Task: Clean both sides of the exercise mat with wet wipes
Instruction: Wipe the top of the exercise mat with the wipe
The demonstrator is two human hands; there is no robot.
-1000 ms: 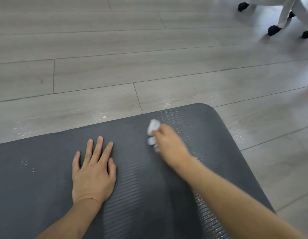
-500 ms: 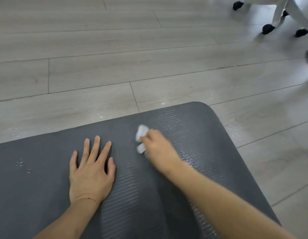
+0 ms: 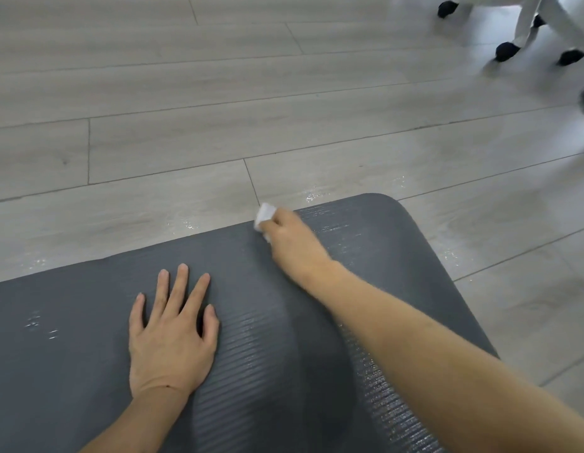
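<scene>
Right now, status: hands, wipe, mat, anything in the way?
Left hand flat on exercise mat, bracing. Right hand pinching wet wipe at mat's far edge. Chair legs far right, off the mat; nothing blocking.

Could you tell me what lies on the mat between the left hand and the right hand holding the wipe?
In the head view, only bare ribbed mat lies between the left hand and the right hand.

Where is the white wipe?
In the head view, the wipe is pinched in the right hand at the mat's far edge, beside the floor.
</scene>
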